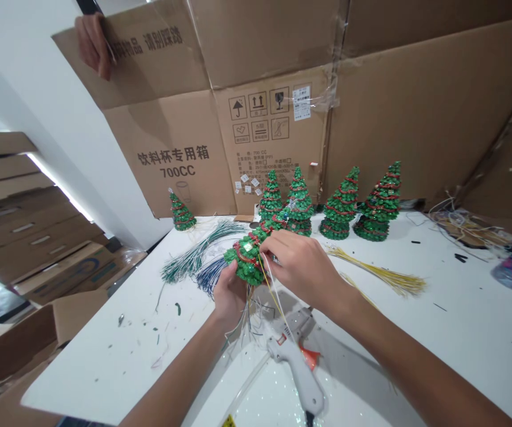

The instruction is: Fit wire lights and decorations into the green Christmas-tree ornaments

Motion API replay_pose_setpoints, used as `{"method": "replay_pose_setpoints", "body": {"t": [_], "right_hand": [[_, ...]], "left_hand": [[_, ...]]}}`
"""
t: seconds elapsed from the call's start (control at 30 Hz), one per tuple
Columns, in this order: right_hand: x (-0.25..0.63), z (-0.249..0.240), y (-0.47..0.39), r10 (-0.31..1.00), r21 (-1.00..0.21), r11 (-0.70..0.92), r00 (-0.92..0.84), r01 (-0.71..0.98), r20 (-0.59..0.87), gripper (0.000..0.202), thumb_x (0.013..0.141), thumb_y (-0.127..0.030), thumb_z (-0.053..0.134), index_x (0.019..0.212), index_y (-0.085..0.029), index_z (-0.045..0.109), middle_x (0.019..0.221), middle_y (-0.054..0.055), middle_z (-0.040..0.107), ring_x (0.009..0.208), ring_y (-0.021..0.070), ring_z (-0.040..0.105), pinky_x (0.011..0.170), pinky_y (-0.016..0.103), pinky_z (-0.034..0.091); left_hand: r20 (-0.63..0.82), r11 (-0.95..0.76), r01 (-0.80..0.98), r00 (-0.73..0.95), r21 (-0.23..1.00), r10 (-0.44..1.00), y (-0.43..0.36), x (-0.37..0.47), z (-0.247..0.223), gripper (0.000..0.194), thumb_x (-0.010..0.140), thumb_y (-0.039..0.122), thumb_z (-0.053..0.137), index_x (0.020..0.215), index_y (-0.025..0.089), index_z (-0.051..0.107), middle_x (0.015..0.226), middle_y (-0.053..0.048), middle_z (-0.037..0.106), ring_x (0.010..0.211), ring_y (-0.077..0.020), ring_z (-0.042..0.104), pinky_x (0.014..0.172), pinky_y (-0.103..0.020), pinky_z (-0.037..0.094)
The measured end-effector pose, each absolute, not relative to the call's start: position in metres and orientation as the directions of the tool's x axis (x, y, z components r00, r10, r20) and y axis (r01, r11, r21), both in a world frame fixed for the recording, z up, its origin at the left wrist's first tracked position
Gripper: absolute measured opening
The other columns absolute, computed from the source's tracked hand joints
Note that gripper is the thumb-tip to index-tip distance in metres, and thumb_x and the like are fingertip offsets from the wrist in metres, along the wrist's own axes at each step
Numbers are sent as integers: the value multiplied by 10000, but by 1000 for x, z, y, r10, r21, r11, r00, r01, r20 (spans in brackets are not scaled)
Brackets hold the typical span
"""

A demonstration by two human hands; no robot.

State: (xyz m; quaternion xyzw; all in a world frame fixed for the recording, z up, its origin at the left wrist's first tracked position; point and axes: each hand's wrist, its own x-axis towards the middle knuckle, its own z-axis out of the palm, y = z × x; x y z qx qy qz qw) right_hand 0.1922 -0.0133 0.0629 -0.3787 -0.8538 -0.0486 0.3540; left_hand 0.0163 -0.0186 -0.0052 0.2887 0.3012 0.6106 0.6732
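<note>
My left hand (229,295) is closed around the lower part of a green miniature Christmas tree (248,249) with red garland, tilted over the table. At the tree's side, my right hand (298,261) has its fingers pinched on thin wires. A white wire (278,295) and a yellow wire (270,283) run down from these fingers; their upper ends are hidden. Loose wire ends (249,317) hang below the tree. A grey hot glue gun (298,367) lies under my hands, with a clear glue stick (249,382) at its back.
Several finished-looking trees (342,204) stand along the back, and a smaller one (181,212) stands left. Bundles of green wire (198,252), blue wire (209,274) and yellow wire (380,271) lie about. A cardboard wall (260,53) rises behind, gripped by another person's hand (93,46).
</note>
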Motion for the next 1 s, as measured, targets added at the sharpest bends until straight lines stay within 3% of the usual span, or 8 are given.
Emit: {"method": "replay_pose_setpoints", "body": {"t": [0.23,0.6,1.0], "right_hand": [[191,61,-13,612,-210,723,-470,658,636,185,1022,-114,566,953,-172,727,943,67,759,897,218,688,784,339,455],[195,69,-17,676,-351,713,-462,606,574,180,1019,-144,599,948,-206,753,958,40,759,922,205,700,780,334,470],[195,71,-19,668,-326,726,-510,605,542,103,1026,-212,621,1086,-203,704,1034,42,729,940,206,678,767,333,445]], "left_hand": [[-59,81,-648,56,757,997,-18,17,-6,434,768,495,806,1047,165,768,1022,-107,822,1026,-362,764,879,-459,614],[-63,90,-644,65,760,996,-21,17,-2,415,786,503,798,1034,172,770,1028,-111,814,1035,-359,759,862,-453,621],[-61,85,-649,60,756,996,-20,15,-3,366,783,489,791,959,172,747,952,-105,805,993,-351,769,828,-443,639]]}}
